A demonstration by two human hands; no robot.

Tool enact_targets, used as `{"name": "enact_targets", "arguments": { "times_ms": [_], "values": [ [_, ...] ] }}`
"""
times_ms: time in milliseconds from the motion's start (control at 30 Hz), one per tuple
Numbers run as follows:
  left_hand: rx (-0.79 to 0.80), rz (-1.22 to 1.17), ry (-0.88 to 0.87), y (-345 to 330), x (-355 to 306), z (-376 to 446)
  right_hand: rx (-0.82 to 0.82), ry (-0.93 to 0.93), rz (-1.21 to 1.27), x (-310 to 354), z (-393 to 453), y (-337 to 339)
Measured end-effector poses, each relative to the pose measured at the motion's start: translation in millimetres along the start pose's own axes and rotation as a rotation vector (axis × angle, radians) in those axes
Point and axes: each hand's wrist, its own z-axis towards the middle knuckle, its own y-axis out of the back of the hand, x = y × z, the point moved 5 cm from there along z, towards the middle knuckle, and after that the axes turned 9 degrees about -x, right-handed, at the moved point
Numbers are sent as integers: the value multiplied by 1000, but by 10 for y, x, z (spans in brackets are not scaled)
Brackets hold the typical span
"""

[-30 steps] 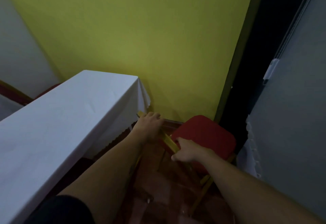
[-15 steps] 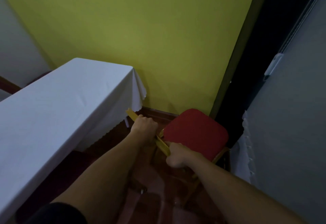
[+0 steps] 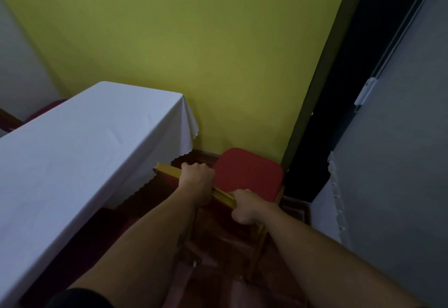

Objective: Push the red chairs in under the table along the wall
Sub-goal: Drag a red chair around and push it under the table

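A red chair [image 3: 249, 174] with a red seat cushion and a gold frame stands by the yellow wall, between two tables. Both my hands grip the gold top rail of its back. My left hand [image 3: 196, 180] is wrapped around the rail near its left end. My right hand [image 3: 247, 207] holds the rail further right, nearer to me. The table [image 3: 72, 152] under a white cloth runs along the left, its corner just left of the chair. The chair's legs are mostly hidden by my arms.
The yellow wall [image 3: 194, 53] closes the far side. A second table with a grey-white cloth [image 3: 388, 174] fills the right. A dark gap [image 3: 339, 89] lies between wall and right table. Another red chair [image 3: 43, 111] peeks out behind the left table. The floor is dark red.
Both hands have closed tighter on the chair's top rail. The chair has shifted a little away from the left table toward the wall corner.
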Motion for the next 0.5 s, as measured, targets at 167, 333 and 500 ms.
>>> {"name": "enact_targets", "arguments": {
  "times_ms": [167, 333, 500],
  "values": [
    [16, 19, 29, -3, 79, -32, 25, 55, -29, 80, 47, -16],
    [85, 13, 51, 19, 50, 17, 36, 93, -65, 91, 73, 7],
    [122, 18, 64, 40, 88, 26, 34, 125, -83, 129, 66, 20]
  ]
}}
